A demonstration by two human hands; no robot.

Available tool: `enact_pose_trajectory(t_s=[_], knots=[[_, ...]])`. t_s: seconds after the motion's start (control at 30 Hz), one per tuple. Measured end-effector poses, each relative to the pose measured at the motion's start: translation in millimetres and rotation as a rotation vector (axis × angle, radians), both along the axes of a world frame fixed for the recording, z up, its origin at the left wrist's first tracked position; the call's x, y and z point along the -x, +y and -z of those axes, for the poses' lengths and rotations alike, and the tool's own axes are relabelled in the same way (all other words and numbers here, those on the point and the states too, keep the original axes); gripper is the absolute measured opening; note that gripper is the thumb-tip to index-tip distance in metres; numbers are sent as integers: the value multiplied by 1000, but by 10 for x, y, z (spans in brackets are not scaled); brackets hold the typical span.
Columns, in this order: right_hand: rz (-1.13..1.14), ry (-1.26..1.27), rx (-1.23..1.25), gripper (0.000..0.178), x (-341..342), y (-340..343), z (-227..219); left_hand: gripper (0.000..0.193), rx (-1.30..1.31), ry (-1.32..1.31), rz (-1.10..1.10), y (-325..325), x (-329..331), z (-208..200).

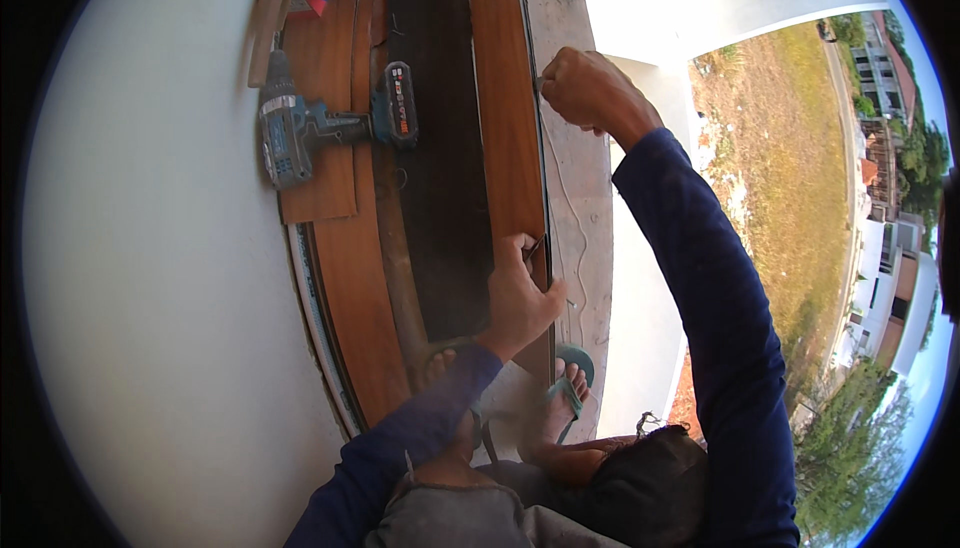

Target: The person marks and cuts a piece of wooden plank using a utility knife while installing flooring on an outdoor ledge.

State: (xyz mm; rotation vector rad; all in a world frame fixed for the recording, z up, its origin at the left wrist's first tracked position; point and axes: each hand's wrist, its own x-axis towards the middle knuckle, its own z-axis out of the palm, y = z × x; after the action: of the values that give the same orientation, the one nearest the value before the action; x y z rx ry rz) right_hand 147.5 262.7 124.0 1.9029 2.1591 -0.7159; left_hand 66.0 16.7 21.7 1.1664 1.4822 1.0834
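A long reddish-brown wood-grain plank [508, 118] with a dark edge runs away from me. My left hand [522, 298] is closed at its near right edge, with the thumb reaching past that edge and the fingers bent over the top. A small dark bit shows at those fingertips, too small to name. Farther up the same edge, my right hand [595, 93] is curled into a fist; a dark tip shows beside its knuckles, but what it grips is hidden. A thin pale string [573, 218] lies along the floor beside the plank.
A teal and black cordless drill [330, 128] lies on brown boards [365, 318] to the left, beside a black panel [432, 218]. A white wall [170, 248] rises at left. My sandalled foot [568, 393] is near the plank's end. Dry grass [770, 208] lies outside at right.
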Motion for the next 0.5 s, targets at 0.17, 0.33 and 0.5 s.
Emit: enact_pose_trajectory(t_s=[0.17,0.33,0.5], knots=[[6,-5,14,34,6,-63,-38,53,-2,1,-7,3,-4,-4],[-5,-27,15,32,-14,-123,-33,52,-15,11,-7,7,-16,6],[-13,-13,9,31,-47,-201,1,51,-46,7,-19,6,-11,19]])
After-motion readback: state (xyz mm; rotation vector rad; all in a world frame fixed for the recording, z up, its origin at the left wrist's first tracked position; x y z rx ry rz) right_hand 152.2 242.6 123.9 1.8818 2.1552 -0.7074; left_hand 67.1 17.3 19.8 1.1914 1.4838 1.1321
